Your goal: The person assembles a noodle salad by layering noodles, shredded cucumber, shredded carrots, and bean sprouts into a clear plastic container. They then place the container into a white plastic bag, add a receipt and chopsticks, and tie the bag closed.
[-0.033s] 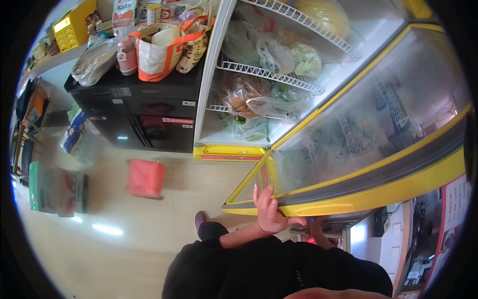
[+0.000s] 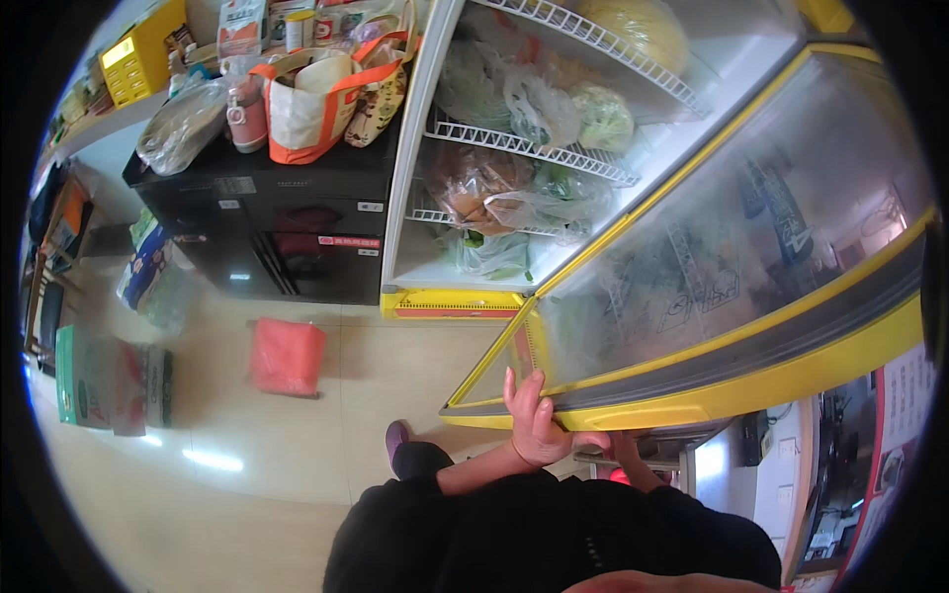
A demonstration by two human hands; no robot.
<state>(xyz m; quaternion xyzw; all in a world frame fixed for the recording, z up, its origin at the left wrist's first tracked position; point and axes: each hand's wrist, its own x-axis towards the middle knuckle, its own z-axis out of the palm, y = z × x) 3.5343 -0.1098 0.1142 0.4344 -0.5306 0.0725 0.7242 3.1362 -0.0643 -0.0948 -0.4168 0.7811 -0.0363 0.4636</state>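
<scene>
A yellow-framed glass fridge door (image 2: 692, 287) stands swung open on the right, its pane fogged. My left hand (image 2: 535, 425) rests against the yellow lower edge of this door near its free corner. Its fingers are stretched apart in front of the frame, and the thumb points right along the edge. My right hand (image 2: 625, 450) is mostly behind the door edge, so its fingers are hidden. Inside the open fridge (image 2: 397, 237), wire shelves hold plastic bags of greens (image 2: 491, 255), a brown bagged bundle (image 2: 476, 183) and a pale round cabbage-like vegetable (image 2: 603, 119).
Left of the fridge stands a black cabinet (image 2: 222, 212) with a white-and-orange tote bag (image 2: 311, 114) and a pink bottle (image 2: 246, 117) on top. A red square stool or package (image 2: 287, 357) sits on the tiled floor. Farther left are a green-and-white box (image 2: 84, 376) and plastic bags.
The view has shifted very slightly. Both hands and the fridge door stay nearly where they were.
</scene>
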